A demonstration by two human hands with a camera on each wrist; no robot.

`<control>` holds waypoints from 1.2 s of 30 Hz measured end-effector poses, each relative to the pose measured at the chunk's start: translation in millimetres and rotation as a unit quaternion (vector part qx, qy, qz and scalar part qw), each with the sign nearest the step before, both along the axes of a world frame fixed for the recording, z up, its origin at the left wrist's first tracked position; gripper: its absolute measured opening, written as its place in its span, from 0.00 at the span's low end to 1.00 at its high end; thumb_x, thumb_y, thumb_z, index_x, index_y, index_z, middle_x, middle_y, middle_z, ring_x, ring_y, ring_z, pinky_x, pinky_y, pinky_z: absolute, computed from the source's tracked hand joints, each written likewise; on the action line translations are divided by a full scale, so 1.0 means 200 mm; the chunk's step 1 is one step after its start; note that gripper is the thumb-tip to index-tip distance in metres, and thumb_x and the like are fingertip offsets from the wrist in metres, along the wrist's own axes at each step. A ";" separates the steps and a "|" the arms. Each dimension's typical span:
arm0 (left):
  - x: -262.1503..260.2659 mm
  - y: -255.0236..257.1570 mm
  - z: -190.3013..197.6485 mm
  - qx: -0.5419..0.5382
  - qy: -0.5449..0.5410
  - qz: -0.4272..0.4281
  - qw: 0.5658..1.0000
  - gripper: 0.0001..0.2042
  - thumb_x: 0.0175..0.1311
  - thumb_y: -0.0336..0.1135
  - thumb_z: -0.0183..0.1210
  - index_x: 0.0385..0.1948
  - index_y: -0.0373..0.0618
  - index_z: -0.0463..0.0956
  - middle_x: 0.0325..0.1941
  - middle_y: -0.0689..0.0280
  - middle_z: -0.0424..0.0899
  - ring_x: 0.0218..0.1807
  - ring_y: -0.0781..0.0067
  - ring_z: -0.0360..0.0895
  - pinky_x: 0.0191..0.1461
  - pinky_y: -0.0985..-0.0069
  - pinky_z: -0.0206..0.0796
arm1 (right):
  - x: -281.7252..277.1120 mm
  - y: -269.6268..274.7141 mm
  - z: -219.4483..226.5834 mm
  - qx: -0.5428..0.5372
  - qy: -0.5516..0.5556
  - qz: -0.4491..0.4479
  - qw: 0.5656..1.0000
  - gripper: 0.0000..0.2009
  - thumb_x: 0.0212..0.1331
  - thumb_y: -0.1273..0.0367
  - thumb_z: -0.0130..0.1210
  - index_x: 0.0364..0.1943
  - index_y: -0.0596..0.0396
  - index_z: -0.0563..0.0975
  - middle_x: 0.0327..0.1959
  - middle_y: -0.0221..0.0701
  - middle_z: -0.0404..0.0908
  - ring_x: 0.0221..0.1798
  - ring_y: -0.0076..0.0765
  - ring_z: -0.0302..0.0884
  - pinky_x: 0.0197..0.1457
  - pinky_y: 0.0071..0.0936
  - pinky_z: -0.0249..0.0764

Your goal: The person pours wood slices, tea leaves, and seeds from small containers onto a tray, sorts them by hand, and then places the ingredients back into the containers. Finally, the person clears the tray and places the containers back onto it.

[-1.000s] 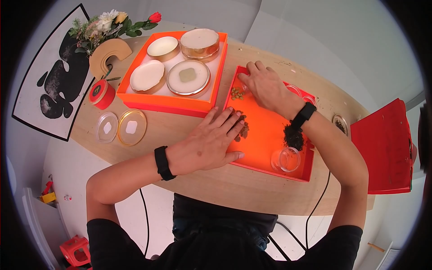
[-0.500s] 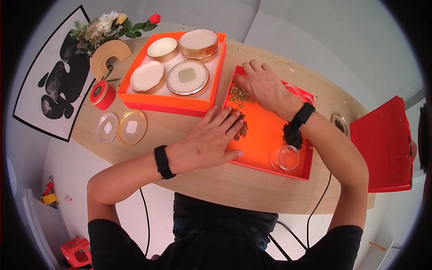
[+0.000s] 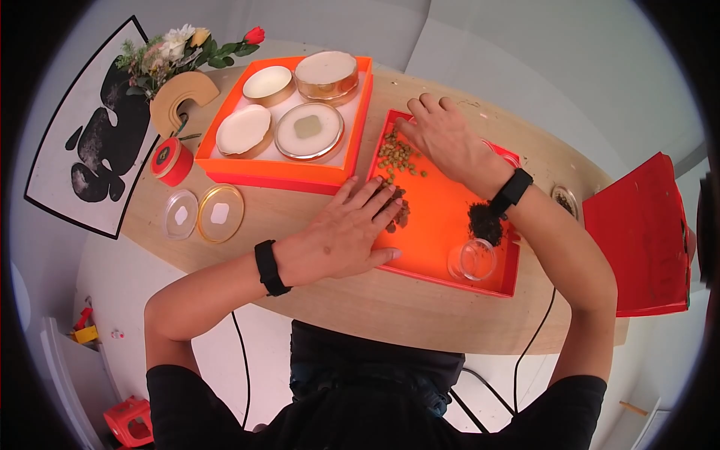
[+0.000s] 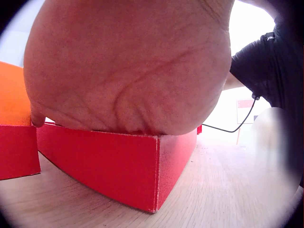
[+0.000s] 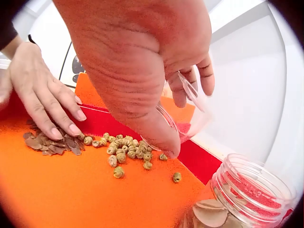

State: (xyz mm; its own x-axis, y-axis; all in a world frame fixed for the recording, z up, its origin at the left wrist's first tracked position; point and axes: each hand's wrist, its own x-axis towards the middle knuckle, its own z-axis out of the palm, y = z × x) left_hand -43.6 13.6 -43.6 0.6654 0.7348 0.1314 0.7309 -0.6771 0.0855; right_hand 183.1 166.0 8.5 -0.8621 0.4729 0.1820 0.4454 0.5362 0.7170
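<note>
My right hand [image 3: 454, 146] grips a clear plastic jar [image 5: 202, 116] between thumb and fingers. The jar leans at the back left corner of a red-rimmed orange tray [image 3: 442, 202]. Right below the thumb lies a loose pile of yellow-green rolled buds [image 5: 130, 147]. My left hand [image 3: 337, 232], fingers straight and spread, rests across the tray's left edge. Its palm presses on the red rim [image 4: 95, 156] in the left wrist view. The fingertips lie over brown dried flakes [image 5: 52, 145], which they partly hide.
Dark dried leaves [image 3: 485, 223] and a clear jar [image 3: 476, 261] occupy the tray's right end. Another jar [image 5: 251, 190], near pale flakes, stands beside my right hand. Left of the tray is an orange box [image 3: 277, 174] of round tins. Two lids [image 3: 221, 213] lie further left.
The rolled buds have grown from a small cluster to a wider pile, some rolled toward the tray's middle. My right hand has moved slightly; the left hand stays over the flakes.
</note>
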 end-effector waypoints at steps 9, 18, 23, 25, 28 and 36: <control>0.00 0.00 0.00 -0.016 0.007 0.006 1.000 0.42 0.82 0.63 0.55 0.84 0.37 0.63 0.89 0.48 0.65 0.93 0.47 0.52 0.95 0.46 0.40 | 0.14 -0.13 0.10 -0.312 0.292 -0.002 0.904 0.23 0.61 0.67 0.74 0.60 0.55 0.81 0.57 0.42 0.83 0.63 0.53 0.80 0.67 0.46 0.77; 0.00 0.01 0.03 -0.042 0.001 -0.002 0.999 0.41 0.82 0.60 0.56 0.85 0.37 0.61 0.90 0.47 0.61 0.93 0.47 0.49 0.95 0.46 0.39 | 0.33 -0.41 0.06 -0.510 0.386 -0.089 0.764 0.33 0.55 0.67 0.81 0.63 0.63 0.78 0.59 0.44 0.86 0.66 0.49 0.84 0.67 0.43 0.83; 0.00 0.00 0.05 -0.043 0.002 -0.002 0.999 0.41 0.82 0.60 0.57 0.84 0.36 0.61 0.90 0.47 0.62 0.93 0.47 0.51 0.95 0.46 0.41 | 0.37 -0.45 0.01 -0.569 0.395 -0.115 0.712 0.35 0.55 0.66 0.82 0.65 0.63 0.78 0.56 0.39 0.84 0.62 0.41 0.83 0.65 0.38 0.82; 0.00 0.00 0.04 -0.039 -0.001 -0.003 0.999 0.41 0.82 0.60 0.57 0.84 0.36 0.61 0.90 0.47 0.62 0.92 0.47 0.51 0.94 0.46 0.41 | 0.38 -0.45 0.01 -0.568 0.395 -0.112 0.713 0.34 0.55 0.66 0.82 0.65 0.63 0.78 0.56 0.40 0.84 0.61 0.41 0.83 0.64 0.39 0.82; 0.00 0.00 0.04 -0.036 -0.001 -0.004 0.999 0.41 0.82 0.59 0.57 0.84 0.36 0.61 0.89 0.47 0.62 0.92 0.47 0.52 0.94 0.46 0.42 | 0.40 -0.44 0.01 -0.556 0.386 -0.102 0.729 0.33 0.56 0.66 0.81 0.65 0.64 0.78 0.55 0.41 0.84 0.61 0.43 0.83 0.64 0.40 0.82; 0.00 0.00 0.03 -0.021 -0.008 -0.008 1.000 0.41 0.82 0.59 0.58 0.84 0.36 0.62 0.89 0.46 0.63 0.92 0.47 0.52 0.94 0.46 0.42 | 0.38 -0.37 -0.02 -0.450 0.383 -0.095 0.801 0.33 0.56 0.68 0.80 0.65 0.66 0.78 0.54 0.48 0.83 0.58 0.53 0.85 0.60 0.46 0.83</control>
State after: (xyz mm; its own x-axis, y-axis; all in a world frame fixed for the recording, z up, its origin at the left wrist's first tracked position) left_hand -44.2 12.9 -37.6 0.6750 0.7294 0.1109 0.7185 -0.6841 0.1255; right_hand 258.9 91.3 4.9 -0.5578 0.8192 0.1336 0.7050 0.5526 -0.4446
